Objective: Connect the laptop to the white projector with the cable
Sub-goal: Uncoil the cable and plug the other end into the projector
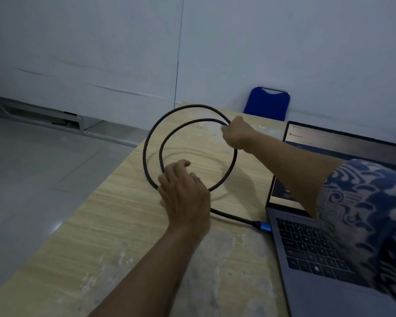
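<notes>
Pale wall panels [101,53] across the whole background, meeting a grey tiled floor [44,168] at left. Light wood-grain table [124,225] running from the near edge toward the far wall, with whitish smears and worn patches on top. Open grey laptop [318,259] at the table's right side, screen lit dimly, dark keyboard showing, partly hidden behind a blue patterned sleeve [364,213]. Blue chair back [267,104] beyond the table's far edge, against the wall. No projector anywhere in view.

Black cable [146,152] coiled in two large loops, raised above the tabletop between both hands and casting a faint ring of shadow on the wood below. From the bottom of the loops, a straight run along the table to a blue connector [263,226] at the laptop's left edge; touching the edge, but whether fully seated in the port cannot be told.

Left hand [185,193] at the bottom of the loops, back facing up, fingers curled down over the cable where the loops cross, closed around it. Right hand [236,133] reaching forward at the upper right of the loops, fingers pinched tight on the cable strands there. The cable's other end out of sight, likely hidden within one of the hands or behind them.
</notes>
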A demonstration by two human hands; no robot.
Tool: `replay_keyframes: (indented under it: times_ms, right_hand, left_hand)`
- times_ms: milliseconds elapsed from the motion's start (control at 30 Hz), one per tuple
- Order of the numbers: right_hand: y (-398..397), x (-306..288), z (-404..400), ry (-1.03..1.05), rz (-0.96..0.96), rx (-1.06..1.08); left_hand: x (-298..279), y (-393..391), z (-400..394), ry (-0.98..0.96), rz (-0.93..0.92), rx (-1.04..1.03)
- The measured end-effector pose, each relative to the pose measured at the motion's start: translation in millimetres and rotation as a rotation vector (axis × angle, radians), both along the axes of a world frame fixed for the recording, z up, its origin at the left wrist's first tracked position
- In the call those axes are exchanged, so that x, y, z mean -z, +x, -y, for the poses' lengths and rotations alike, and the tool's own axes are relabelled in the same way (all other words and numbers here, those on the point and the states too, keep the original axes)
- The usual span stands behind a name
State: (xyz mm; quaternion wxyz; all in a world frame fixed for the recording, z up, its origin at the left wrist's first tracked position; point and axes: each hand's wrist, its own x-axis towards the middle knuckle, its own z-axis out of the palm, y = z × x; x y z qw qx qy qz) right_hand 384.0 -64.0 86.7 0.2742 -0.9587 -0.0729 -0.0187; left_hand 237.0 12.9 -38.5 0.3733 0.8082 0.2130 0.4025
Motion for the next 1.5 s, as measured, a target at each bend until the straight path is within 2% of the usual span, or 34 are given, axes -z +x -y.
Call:
replay_keyframes:
  times_ms: [100,267,367,433,533,633,800,900,1033,1133,1367,1500]
  right_hand:
    - [3.7,-11.0,7.1,-0.061,0.037,0.017]
    - [8.8,-30.8,17.8,-0.197,0.201,-0.023]
    - [13.0,-49.8,22.0,-0.232,0.227,-0.054]
    - [17.0,-64.6,25.7,-0.289,0.26,-0.104]
    - [23.6,-89.2,39.1,-0.276,0.37,-0.096]
    - [29.4,-110.3,62.2,-0.264,0.437,-0.051]
    - [34.9,-124.3,104.9,-0.223,0.438,-0.021]
    - [40.3,-127.7,129.7,-0.168,0.433,-0.005]
    - [45.4,-128.4,153.5,-0.139,0.443,-0.022]
    - [47.8,-128.1,168.0,-0.1,0.439,-0.031]
    - [56.9,-134.3,207.9,-0.058,0.344,-0.045]
    - [61.0,-133.2,244.7,0.014,0.327,-0.052]
  left_hand:
    - [1.6,0.0,1.3,-0.006,-0.079,0.03]
    - [7.3,1.6,0.7,0.123,-0.151,0.171]
    - [8.5,1.8,0.4,0.159,-0.139,0.196]
    - [8.1,0.6,1.3,0.121,-0.096,0.171]
    - [7.2,1.0,-4.1,-0.018,-0.096,0.027]
    - [5.8,1.3,-14.7,-0.098,-0.195,-0.038]
    - [-0.6,7.3,-22.9,-0.188,-0.307,-0.082]
    - [-5.0,26.8,-33.9,-0.063,-0.533,-0.003]
    - [-12.9,57.2,-54.8,-0.003,-0.653,0.205]
    - [-18.8,79.1,-63.0,0.069,-0.738,0.268]
    - [-66.6,124.5,-79.7,-0.127,-0.477,0.18]
    - [-114.7,152.0,-80.1,-0.155,-0.231,0.214]
